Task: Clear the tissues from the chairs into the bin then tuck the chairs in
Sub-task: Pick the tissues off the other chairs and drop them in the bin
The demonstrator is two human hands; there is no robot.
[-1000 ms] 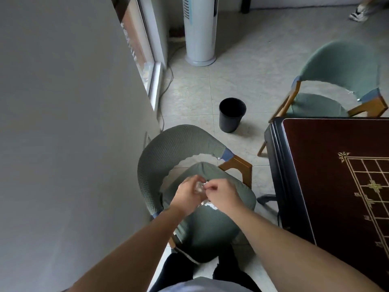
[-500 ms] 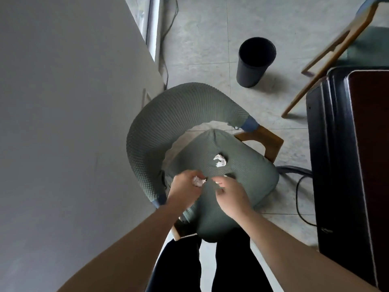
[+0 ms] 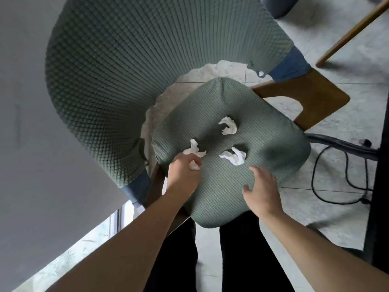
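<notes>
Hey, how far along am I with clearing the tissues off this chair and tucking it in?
Nothing looks finished. Your left hand grips a crumpled tissue at the seat cushion's left edge. Your right hand hovers open, empty. Two more tissues lie loose on the cushion, a middle one and a far one. The bin is barely visible past the backrest. The binning and the tucking in are left.

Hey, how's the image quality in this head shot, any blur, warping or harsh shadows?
Head view: strong wide-angle warping bows the chair back; the right hand is slightly motion-blurred, the left hand and tissues fairly sharp; light is soft daylight, with faint shadows beside each tissue on the seat.
</notes>
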